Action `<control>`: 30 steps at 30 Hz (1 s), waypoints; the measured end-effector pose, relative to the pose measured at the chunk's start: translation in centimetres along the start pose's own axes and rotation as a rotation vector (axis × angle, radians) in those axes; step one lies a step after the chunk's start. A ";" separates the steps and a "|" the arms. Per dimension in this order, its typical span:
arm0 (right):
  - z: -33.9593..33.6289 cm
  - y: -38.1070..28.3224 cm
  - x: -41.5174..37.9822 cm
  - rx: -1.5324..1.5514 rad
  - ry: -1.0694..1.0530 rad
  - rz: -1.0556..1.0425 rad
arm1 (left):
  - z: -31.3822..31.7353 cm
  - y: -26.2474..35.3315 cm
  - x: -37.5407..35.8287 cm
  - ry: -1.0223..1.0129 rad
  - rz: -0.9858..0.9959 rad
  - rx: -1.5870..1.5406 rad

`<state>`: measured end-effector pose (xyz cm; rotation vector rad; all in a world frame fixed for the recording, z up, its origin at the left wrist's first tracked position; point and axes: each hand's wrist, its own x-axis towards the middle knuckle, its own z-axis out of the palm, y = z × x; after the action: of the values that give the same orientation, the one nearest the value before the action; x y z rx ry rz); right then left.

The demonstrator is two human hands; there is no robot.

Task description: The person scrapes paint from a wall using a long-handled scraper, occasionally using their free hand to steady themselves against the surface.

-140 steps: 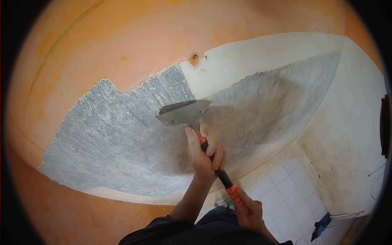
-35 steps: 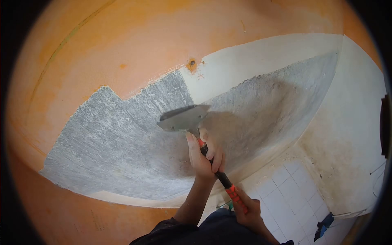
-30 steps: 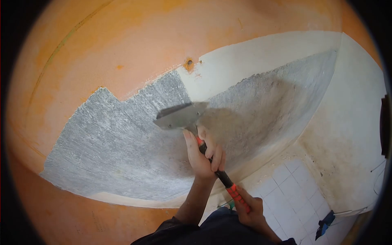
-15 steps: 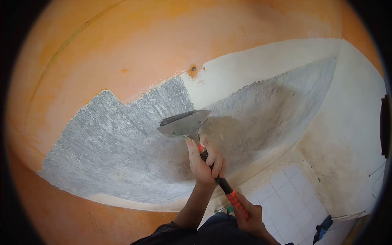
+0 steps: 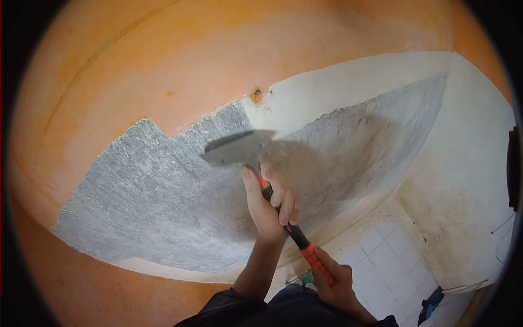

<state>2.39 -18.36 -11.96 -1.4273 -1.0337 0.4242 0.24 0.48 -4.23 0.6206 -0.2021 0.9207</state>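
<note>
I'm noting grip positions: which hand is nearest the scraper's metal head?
The left hand, holding the black shaft just below the metal head; the right hand is farther off, gripping the red-and-black handle end.

Medium indoor light, soft, source out of view. Left half of the scraped grey wall patch [image 5: 136, 185] brightest; broad soft-edged brownish shadow [image 5: 359, 136] right of the wide grey metal scraper head [image 5: 239, 148]. Scraper head motion-blurred, edges smeared. White square floor tiles [image 5: 376, 256] pale, grout lines readable; black clothing [image 5: 283, 313] underexposed, little detail. No harsh glare. Heavy fisheye: orange-painted wall [image 5: 207, 65] bows at edges, corners vignetted to black. Fine wall texture slightly soft. Thin red line [image 5: 0, 147] along left border.
</note>
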 end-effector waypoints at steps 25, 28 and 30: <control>0.3 -1.0 0.1 -0.004 0.010 0.022 | 0.9 0.5 0.7 -0.019 0.015 0.018; 1.0 -0.4 -0.7 0.021 0.047 -0.022 | 0.3 0.4 -0.1 0.011 -0.006 -0.010; 1.1 0.0 -0.5 0.021 0.081 -0.079 | 0.0 0.2 0.1 -0.019 0.000 -0.018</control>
<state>1.25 -18.04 -12.32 -1.3691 -1.0141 0.3166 0.11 0.64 -4.11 0.6132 -0.2272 0.9127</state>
